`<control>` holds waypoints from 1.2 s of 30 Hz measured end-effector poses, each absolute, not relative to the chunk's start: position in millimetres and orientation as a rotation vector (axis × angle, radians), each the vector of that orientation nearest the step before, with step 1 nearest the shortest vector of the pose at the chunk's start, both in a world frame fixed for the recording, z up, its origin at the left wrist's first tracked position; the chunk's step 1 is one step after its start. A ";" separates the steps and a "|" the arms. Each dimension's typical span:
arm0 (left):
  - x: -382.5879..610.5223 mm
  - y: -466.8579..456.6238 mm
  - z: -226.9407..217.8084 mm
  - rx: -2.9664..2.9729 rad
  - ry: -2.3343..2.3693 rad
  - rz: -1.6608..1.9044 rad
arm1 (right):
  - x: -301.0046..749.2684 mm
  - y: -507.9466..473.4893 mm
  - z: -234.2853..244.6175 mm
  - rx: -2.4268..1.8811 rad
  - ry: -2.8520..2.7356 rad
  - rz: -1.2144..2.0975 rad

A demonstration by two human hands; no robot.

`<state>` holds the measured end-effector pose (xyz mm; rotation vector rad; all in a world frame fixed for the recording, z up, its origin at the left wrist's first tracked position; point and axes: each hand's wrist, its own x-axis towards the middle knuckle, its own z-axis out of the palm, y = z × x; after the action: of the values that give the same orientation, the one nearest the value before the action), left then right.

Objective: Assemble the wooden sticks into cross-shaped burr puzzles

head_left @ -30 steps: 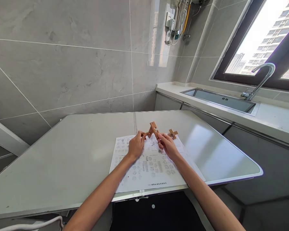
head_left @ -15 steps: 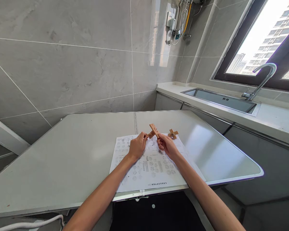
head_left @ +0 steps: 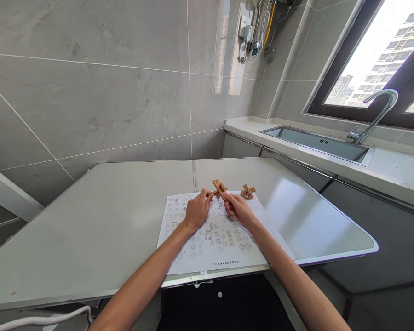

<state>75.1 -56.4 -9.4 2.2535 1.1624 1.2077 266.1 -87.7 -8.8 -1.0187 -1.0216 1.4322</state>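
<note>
Over the far part of a printed sheet [head_left: 200, 257], my two hands meet at small brown wooden puzzle pieces. My left hand [head_left: 197, 210] is closed on a thin wooden piece [head_left: 213, 193] that points right. In my right hand [head_left: 240, 209], fingers and thumb grip a flat, slotted wooden piece [head_left: 218, 185], tilted up to the left. The two pieces touch or cross; whether they are joined I cannot tell. Just beyond my right hand, a cross-shaped wooden piece [head_left: 248, 191] rests at the paper's far right corner.
Paper and hands are at the middle of a pale folding table [head_left: 89, 230], with a seam down its centre. A grey tiled wall [head_left: 124, 101] stands behind. To the right runs a white counter with a sink [head_left: 313, 142] and a curved tap [head_left: 379, 115].
The slotted piece has turned a little and shifted slightly left, so its opening shows more. My right thumb lies further along it. My left hand stays nearly still.
</note>
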 end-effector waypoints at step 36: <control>73.8 -60.3 1.8 2.040 0.983 1.142 | 268.7 -91.2 -2.9 -1.003 -1.189 1.469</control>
<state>73.8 -60.3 1.8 2.0404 0.9832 1.1416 268.7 -91.2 -2.9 -1.0034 -1.1886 1.4688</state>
